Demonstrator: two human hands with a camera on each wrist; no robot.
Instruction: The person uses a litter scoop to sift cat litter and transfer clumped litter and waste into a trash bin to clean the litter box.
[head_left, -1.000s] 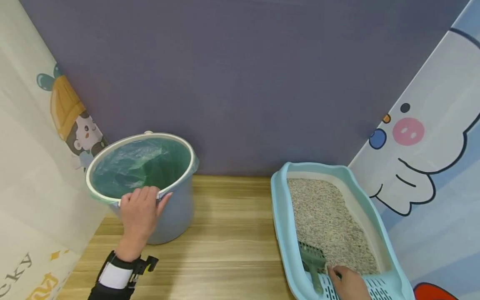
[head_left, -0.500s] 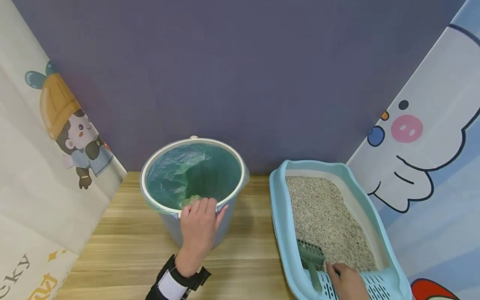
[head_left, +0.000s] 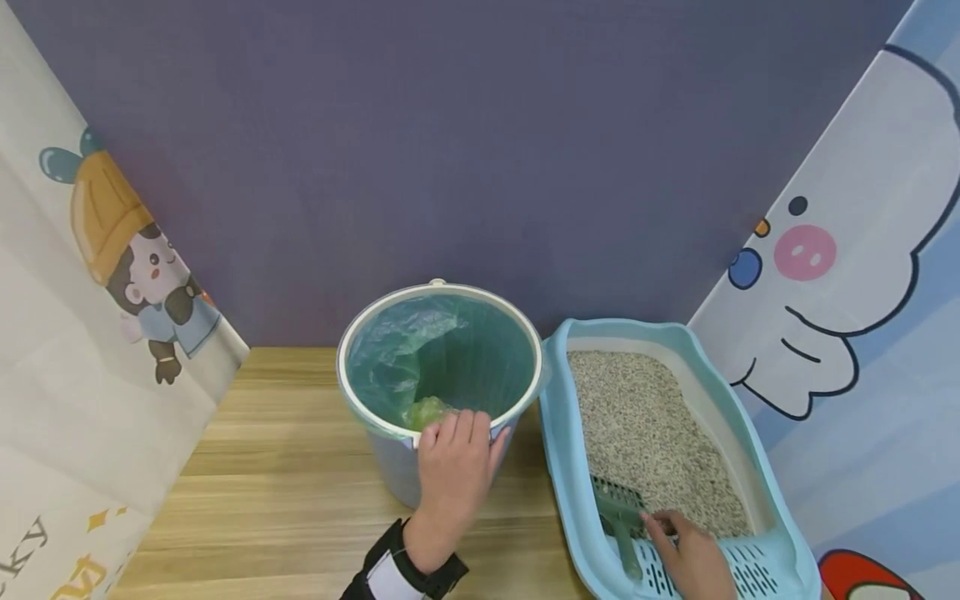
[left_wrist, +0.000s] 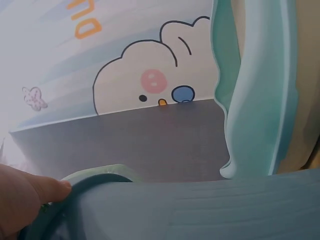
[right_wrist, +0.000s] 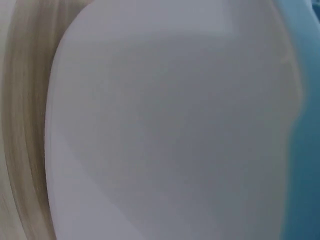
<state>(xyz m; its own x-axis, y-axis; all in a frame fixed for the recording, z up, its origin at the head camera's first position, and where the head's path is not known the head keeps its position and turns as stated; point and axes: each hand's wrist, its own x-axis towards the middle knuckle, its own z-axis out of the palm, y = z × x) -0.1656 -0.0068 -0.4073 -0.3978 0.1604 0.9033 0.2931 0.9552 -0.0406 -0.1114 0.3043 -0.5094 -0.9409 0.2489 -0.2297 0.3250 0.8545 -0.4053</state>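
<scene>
A grey-blue trash bin (head_left: 405, 467) with a white rim stands on the wooden surface, lined with a translucent green bag (head_left: 393, 350). My left hand (head_left: 453, 467) grips its near rim, fingers over the edge and thumb to the right. Just inside, behind those fingers, sits a crumpled yellow-green piece (head_left: 425, 412). At the right is a light-blue litter box (head_left: 558, 417) with litter (head_left: 652, 417). A green slotted scoop (head_left: 621, 508) lies in its near left corner. My right hand (head_left: 693, 554) is over the slotted front panel, its thumb apart from the fingers, near the scoop.
Behind the bin and box rises a dark grey-purple panel (head_left: 450, 150). Printed cartoon sheets border both sides, a child figure (head_left: 153, 275) left and a white animal (head_left: 840, 283) right. The wooden surface (head_left: 285, 467) extends left of the bin.
My left hand has moved the bin rightward, from near the left sheet to right beside the litter box. The yellow-green piece has come into sight. My right thumb has shifted slightly toward the scoop.
</scene>
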